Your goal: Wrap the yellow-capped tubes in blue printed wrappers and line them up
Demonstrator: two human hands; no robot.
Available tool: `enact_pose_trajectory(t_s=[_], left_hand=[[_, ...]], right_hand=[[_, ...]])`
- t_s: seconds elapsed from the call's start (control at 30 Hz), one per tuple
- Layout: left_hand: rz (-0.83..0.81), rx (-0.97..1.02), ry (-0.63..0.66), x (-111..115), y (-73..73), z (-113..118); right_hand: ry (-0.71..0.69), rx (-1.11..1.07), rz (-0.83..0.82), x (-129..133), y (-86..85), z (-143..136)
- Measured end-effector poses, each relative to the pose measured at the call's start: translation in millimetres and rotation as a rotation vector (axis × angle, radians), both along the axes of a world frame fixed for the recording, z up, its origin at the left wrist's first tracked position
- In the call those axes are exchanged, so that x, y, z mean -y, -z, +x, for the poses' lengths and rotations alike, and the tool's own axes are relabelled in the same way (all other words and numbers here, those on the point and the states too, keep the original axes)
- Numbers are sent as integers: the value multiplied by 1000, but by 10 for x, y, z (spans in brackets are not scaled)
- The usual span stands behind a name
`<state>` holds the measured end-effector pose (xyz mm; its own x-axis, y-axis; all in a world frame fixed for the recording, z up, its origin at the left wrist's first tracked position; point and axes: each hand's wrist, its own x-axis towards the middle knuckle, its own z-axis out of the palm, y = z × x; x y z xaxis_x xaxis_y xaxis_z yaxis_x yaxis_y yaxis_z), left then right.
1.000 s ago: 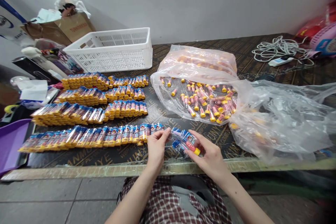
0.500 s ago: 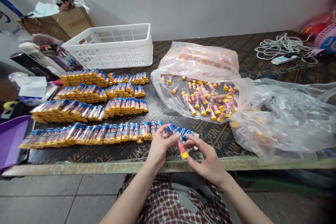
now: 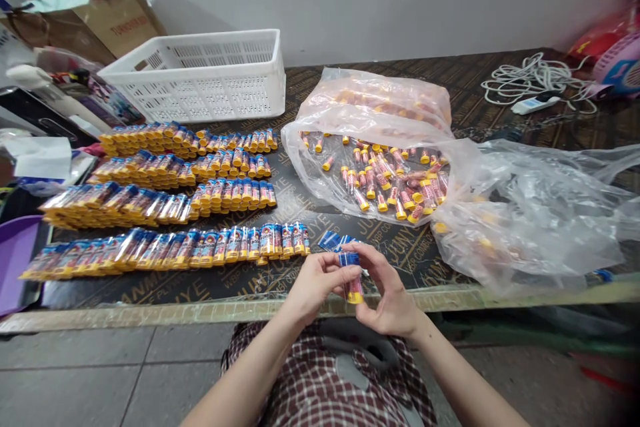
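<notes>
Above the table's front edge, I hold a small clear tube upright between both hands. It has reddish-pink contents, a yellow cap at the lower end and a blue printed wrap around its upper part. My left hand pinches the tube from the left, thumb across its front. My right hand curls round the other side, fingers at the blue top and thumb near the yellow cap. Just behind my fingers lie loose flat blue wraps, partly hidden. Rows of wrapped tubes lie side by side to the left.
An open plastic bag spills loose unwrapped tubes behind my hands. Another clear bag lies to the right. At the back are a white basket and a coiled cable. A purple dustpan-like piece sits far left.
The tube has turned from tilted to nearly upright, with the blue wrap now round its upper part. My right fingers have closed in on it. The view has shifted slightly.
</notes>
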<state>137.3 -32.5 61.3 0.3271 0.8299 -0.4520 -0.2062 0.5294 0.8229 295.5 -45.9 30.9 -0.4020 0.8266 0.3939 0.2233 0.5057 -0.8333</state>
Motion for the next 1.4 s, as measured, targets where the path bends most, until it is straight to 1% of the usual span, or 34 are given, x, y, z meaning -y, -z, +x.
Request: enact_pose_trajectory(t_s=[0.2,0.43,0.67,0.73,0.8,0.87,0.9,0.97,1.0,1.03,1.1,1.13,1.2,1.27,1.33,1.4], left_hand=[[-11,12,-14,19,0,17],[-10,12,-35,0,-44,23],[24,-20,-60,-14,-46,52],[53,-31,-42,-64,-75,26],[144,-92,-1,-205,-133,-62],[294,-271,40,-464,-198,-220],[377,-420,53,-632,-222,-318],[497,-837,18,-1006,-227,-520],[530,-1072,-11,-1189,-205,-609],[538,-1267,-5,-1355,-168,-682],[554,-1546,51,-1602,-66,-773],[570,-1638,89,-1675,-13,-795],[616,-1733,143,-1734,68,-811],[654,-1751,161,-1720,91,-819],[678,-1749,166,-1682,53,-821],[702,-1753,166,-1627,-27,-788]], right_hand=[[9,-58,-13,3,6,-16],[14,-123,-4,-14,21,-46],[34,-135,-29,-42,28,-95],[41,-139,-32,-77,11,-108],[63,-125,-28,-131,-15,-99],[109,-117,-14,-198,-37,-61],[136,-124,-9,-232,-44,-33],[196,-146,-11,-294,-43,28],[230,-148,-16,-320,-37,58],[259,-136,-20,-342,-29,86],[307,-83,-16,-376,-13,136],[324,-47,-6,-390,-7,160],[351,39,24,-422,3,211],[392,125,63,-476,14,272],[448,187,113,-572,41,339],[496,231,175,-718,86,397]])
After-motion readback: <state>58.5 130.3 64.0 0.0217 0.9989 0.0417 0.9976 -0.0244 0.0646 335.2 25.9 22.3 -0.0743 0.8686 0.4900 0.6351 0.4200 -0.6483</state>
